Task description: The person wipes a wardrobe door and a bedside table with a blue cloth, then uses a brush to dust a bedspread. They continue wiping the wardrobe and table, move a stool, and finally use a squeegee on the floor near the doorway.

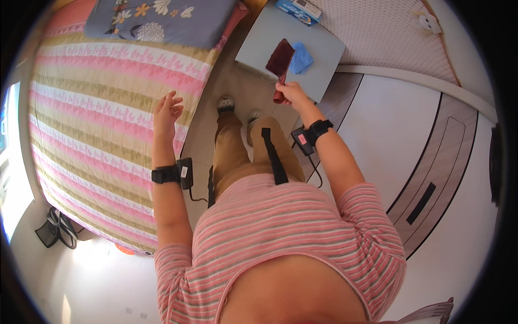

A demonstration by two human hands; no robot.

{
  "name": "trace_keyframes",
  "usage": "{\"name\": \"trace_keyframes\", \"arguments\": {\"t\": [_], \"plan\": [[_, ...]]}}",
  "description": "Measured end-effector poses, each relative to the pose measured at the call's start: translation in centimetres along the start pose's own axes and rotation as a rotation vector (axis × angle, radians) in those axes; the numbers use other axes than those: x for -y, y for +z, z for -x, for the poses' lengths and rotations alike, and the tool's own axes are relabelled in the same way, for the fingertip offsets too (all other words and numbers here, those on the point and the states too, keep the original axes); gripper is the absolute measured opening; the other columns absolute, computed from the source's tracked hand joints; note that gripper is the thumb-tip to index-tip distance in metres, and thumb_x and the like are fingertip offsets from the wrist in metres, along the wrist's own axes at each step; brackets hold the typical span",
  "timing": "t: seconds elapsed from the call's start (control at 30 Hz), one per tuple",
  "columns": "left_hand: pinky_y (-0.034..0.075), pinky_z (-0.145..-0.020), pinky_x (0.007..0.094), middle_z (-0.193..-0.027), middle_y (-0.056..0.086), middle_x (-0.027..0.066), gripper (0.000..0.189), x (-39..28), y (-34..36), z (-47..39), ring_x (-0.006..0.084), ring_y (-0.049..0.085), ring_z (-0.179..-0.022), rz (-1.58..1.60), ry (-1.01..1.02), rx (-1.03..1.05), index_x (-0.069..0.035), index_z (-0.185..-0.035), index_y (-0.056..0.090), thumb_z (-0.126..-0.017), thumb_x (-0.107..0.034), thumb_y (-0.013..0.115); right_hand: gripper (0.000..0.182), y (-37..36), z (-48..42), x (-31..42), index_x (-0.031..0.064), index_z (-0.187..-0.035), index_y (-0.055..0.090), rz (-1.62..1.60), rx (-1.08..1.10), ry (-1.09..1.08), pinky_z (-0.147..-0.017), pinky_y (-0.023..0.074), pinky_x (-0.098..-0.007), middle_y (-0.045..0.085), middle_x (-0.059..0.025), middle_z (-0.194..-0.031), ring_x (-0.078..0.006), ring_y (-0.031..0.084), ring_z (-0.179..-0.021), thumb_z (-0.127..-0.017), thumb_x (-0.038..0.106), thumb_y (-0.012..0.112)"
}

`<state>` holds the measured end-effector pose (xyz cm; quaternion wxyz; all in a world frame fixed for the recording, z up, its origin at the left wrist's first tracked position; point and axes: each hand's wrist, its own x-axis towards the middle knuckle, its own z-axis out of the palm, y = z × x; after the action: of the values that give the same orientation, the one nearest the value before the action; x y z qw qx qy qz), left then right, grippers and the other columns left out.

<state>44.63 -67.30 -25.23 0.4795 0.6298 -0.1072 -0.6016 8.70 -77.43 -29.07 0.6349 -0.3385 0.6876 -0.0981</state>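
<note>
My right hand (292, 94) grips the handle of a dark red bed brush (281, 58), its wide head pointing away from me over the near part of a pale bedside cabinet (259, 38). Just right of the brush head, a folded blue cloth (301, 58) lies on the cabinet top. My left hand (166, 107) holds nothing; its fingers are loosely curled and apart, above the striped bed sheet (117, 113). Whether it touches the sheet, I cannot tell.
At the bed's far end lies a grey-blue flowered pillow or folded quilt (162, 20). A blue box (298, 12) stands at the cabinet's back. White and wood-grain wardrobe doors (388, 105) run along the right. A black-framed object (60, 229) stands beyond the bed at lower left.
</note>
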Motion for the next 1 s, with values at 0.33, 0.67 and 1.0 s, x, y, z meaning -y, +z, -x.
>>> {"name": "trace_keyframes", "arguments": {"t": [0.33,0.67,1.0], "plan": [[0.042,-0.063,0.0219,-0.084,0.057,0.0023,0.028,6.4,6.4,-6.7,0.0069,0.05,-0.065,-0.068,-0.238,-0.103,-0.006,-0.108,0.052,-0.087,-0.025,0.049,0.035,1.4,-17.7,-4.1,0.002,-0.08,0.054,0.502,-0.281,-0.186,-0.064,0.0452,-0.0389,0.06,-0.0149,-0.072,-0.0301,0.057,-0.069,-0.073,0.036,0.059],[0.041,-0.062,0.0198,-0.082,0.057,0.0019,0.026,11.1,10.6,-8.5,0.0063,0.05,-0.065,-0.071,-0.359,-0.175,-0.006,-0.108,0.051,-0.087,-0.023,0.049,0.038,1.0,-22.8,-2.3,0.0003,-0.084,0.049,0.534,-0.317,-0.258,-0.067,0.0457,-0.0428,0.06,-0.0189,-0.077,-0.0351,0.058,-0.076,-0.071,0.034,0.061],[0.041,-0.065,0.0204,-0.083,0.057,0.0018,0.026,11.8,12.5,-10.0,0.0058,0.051,-0.066,-0.091,-0.319,-0.156,-0.006,-0.108,0.051,-0.088,-0.023,0.047,0.053,-6.7,-21.9,-4.6,0.0233,-0.119,0.043,0.892,-0.687,-0.452,-0.084,0.0306,-0.0585,0.034,-0.0142,-0.128,-0.039,0.026,-0.119,-0.07,0.032,0.063]]}}
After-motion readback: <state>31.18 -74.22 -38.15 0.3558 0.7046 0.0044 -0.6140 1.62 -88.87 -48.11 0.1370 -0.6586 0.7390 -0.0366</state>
